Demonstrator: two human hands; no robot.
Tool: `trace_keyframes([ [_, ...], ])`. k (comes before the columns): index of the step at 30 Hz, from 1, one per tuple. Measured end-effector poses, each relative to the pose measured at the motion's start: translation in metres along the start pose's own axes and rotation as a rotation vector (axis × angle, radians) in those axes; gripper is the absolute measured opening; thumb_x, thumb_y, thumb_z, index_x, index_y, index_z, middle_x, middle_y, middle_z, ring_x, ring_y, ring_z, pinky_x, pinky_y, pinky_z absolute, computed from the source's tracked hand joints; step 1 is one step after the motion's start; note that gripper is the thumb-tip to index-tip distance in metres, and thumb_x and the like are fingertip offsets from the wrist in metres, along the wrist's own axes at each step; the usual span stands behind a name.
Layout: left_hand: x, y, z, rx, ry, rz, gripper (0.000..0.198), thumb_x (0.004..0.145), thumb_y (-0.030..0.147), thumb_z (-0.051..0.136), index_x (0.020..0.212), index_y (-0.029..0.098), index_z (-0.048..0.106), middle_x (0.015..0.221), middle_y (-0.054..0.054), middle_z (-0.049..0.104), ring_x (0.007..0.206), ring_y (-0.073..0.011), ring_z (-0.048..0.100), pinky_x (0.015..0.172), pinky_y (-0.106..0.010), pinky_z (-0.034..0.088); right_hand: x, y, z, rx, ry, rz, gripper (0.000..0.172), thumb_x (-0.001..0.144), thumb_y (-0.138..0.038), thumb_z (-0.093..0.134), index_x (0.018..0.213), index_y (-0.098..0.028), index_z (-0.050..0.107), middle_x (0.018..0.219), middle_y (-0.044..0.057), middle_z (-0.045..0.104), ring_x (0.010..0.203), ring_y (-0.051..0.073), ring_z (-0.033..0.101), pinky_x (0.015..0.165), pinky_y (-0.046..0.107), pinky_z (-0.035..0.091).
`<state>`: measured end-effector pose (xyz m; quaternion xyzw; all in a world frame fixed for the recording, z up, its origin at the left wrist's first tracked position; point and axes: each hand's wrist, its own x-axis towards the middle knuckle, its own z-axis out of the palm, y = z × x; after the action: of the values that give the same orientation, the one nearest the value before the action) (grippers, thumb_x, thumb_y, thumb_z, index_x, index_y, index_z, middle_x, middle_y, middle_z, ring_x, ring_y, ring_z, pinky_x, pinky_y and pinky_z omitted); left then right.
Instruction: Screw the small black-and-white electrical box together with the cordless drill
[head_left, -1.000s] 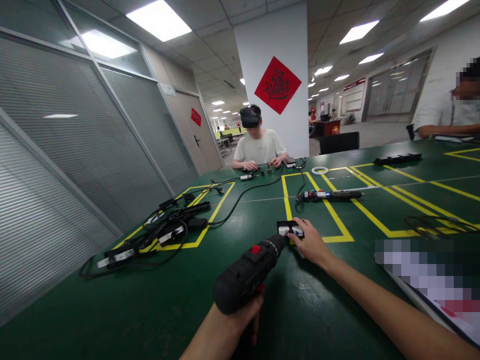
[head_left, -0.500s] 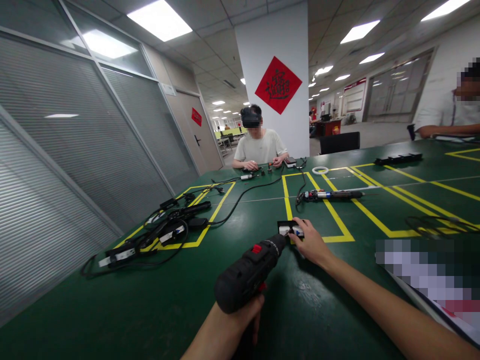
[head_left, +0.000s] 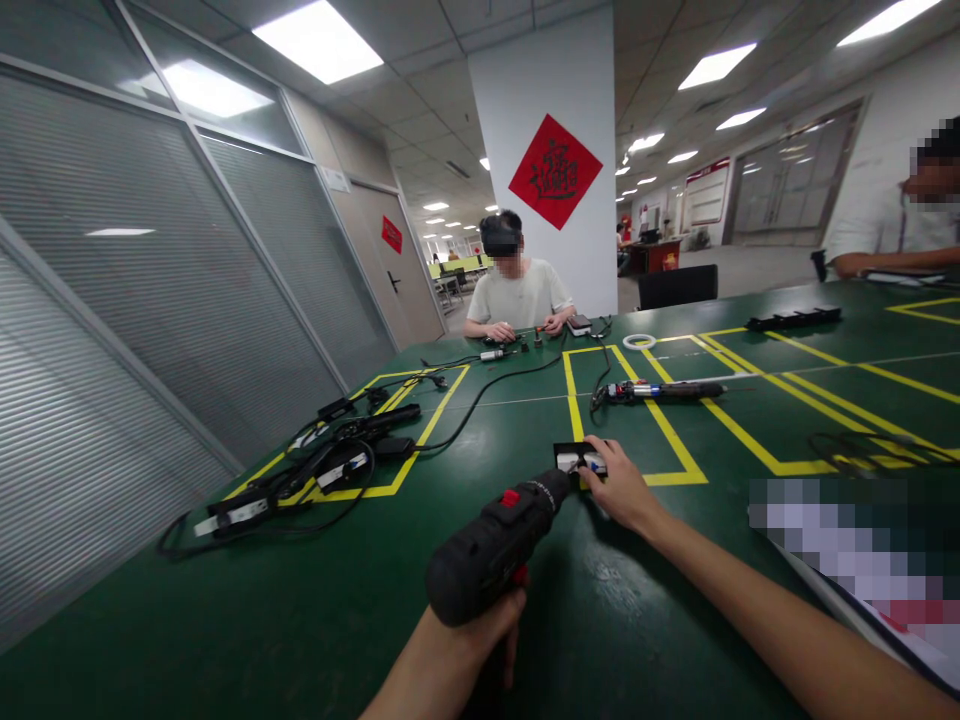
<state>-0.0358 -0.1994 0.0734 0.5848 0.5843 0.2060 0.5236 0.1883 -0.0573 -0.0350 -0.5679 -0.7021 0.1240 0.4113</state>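
My left hand (head_left: pixel 487 622) is wrapped around the handle of a black cordless drill (head_left: pixel 491 555) with red switches. The drill points away from me, its chuck end close to a small black case (head_left: pixel 568 449) with white and blue parts inside. At the case's right side, my right hand (head_left: pixel 619 487) grips it with bent fingers and thumb. The drill tip meets the case area near my thumb, but whether it touches a screw cannot be made out. The lower part of the drill handle is hidden by my left hand and forearm.
Black devices with cables (head_left: pixel 337 450) lie on the left of the green table (head_left: pixel 300 600). Beyond my hands are a pen-shaped tool (head_left: pixel 664 391), a white tape ring (head_left: pixel 639 342) and a black rack (head_left: pixel 795 318). A person sits opposite; another sits far right.
The drill and both hands hold almost the same place. The whole view has shifted very slightly; nothing is taken up or let go.
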Motion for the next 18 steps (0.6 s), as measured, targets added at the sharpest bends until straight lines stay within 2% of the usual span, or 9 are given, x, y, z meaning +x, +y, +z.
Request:
trace_keyframes([
  [2, -0.0009, 0.0012, -0.0002, 0.005, 0.000, 0.003, 0.038, 0.082, 0.045, 0.044, 0.084, 0.012, 0.061, 0.060, -0.003, 0.057, 0.058, -0.0145, 0.051, 0.061, -0.027, 0.038, -0.0003, -0.0002, -0.0002, 0.001, 0.000, 0.000, 0.043, 0.084, -0.033, 0.048, 0.125, -0.023, 0.041, 0.115, 0.008, 0.047, 0.100, 0.023, 0.054, 0.090, 0.035, 0.042],
  [7, -0.0011, -0.0001, -0.0003, 0.031, -0.018, 0.030, 0.042, 0.083, 0.046, 0.042, 0.067, 0.012, 0.061, 0.059, -0.004, 0.057, 0.058, -0.0145, 0.051, 0.063, -0.028, 0.037, 0.0003, -0.0003, -0.0008, 0.003, 0.000, 0.003, 0.044, 0.083, -0.034, 0.048, 0.125, -0.023, 0.041, 0.116, 0.008, 0.047, 0.101, 0.023, 0.053, 0.090, 0.036, 0.042],
  [11, -0.0007, 0.0000, -0.0013, 0.054, -0.019, 0.021, 0.044, 0.083, 0.046, 0.042, 0.061, 0.012, 0.059, 0.059, -0.005, 0.058, 0.058, -0.0145, 0.050, 0.062, -0.028, 0.036, 0.0003, -0.0010, -0.0016, 0.008, -0.003, 0.003, 0.043, 0.083, -0.034, 0.048, 0.125, -0.023, 0.042, 0.115, 0.008, 0.047, 0.099, 0.023, 0.054, 0.089, 0.035, 0.043],
  [18, -0.0012, 0.0025, -0.0006, 0.038, -0.004, 0.028, 0.040, 0.083, 0.045, 0.043, 0.069, 0.012, 0.060, 0.059, -0.005, 0.058, 0.058, -0.0144, 0.050, 0.062, -0.029, 0.036, -0.0011, -0.0017, -0.0012, 0.011, 0.006, 0.007, 0.043, 0.083, -0.033, 0.048, 0.124, -0.023, 0.042, 0.116, 0.008, 0.047, 0.098, 0.022, 0.054, 0.088, 0.035, 0.043],
])
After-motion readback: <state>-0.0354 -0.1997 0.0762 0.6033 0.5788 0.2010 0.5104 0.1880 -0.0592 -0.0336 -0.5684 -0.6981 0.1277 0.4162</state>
